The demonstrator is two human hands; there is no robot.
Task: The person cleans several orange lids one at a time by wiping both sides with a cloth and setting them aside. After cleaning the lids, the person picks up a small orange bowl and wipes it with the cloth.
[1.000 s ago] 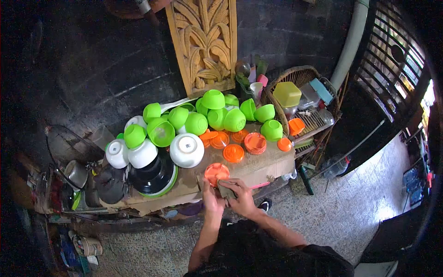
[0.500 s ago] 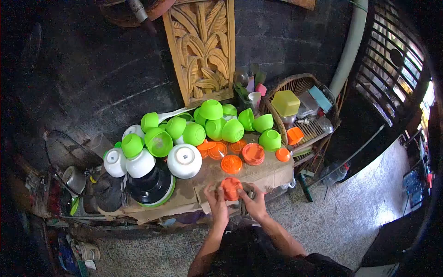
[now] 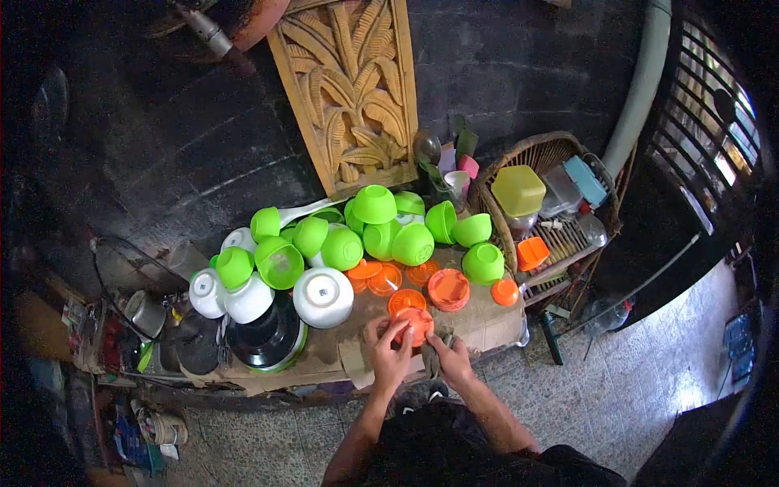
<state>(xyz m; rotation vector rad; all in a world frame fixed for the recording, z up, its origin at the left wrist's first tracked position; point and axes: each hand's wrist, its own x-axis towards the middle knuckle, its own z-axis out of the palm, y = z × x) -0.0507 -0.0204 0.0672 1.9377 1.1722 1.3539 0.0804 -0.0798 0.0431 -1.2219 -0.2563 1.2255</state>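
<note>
Just off the front edge of the tabletop, my left hand (image 3: 389, 362) is closed on an orange plastic lid (image 3: 416, 327), fingers curled over its rim. My right hand (image 3: 454, 362) grips a greyish cloth (image 3: 432, 361) against the lid's right side. Partly covered by the held lid, another orange lid (image 3: 403, 301) lies on the cardboard. A stack of orange lids (image 3: 448, 290) stands just behind my right hand, with more loose orange lids (image 3: 384, 281) to its left.
Green bowls (image 3: 376, 204) are heaped at the back, several upside down. White bowls (image 3: 324, 297) and a black round item (image 3: 264, 334) stand to the left. At right, a wicker basket (image 3: 531, 146) holds plastic containers. Cardboard (image 3: 487, 326) covers the tabletop; a carved wooden panel (image 3: 349, 97) leans behind.
The orange lid in my hands has turned and tilted, and now overlaps the lid behind it. My left fingers have shifted over its rim. The camera view has moved slightly.
</note>
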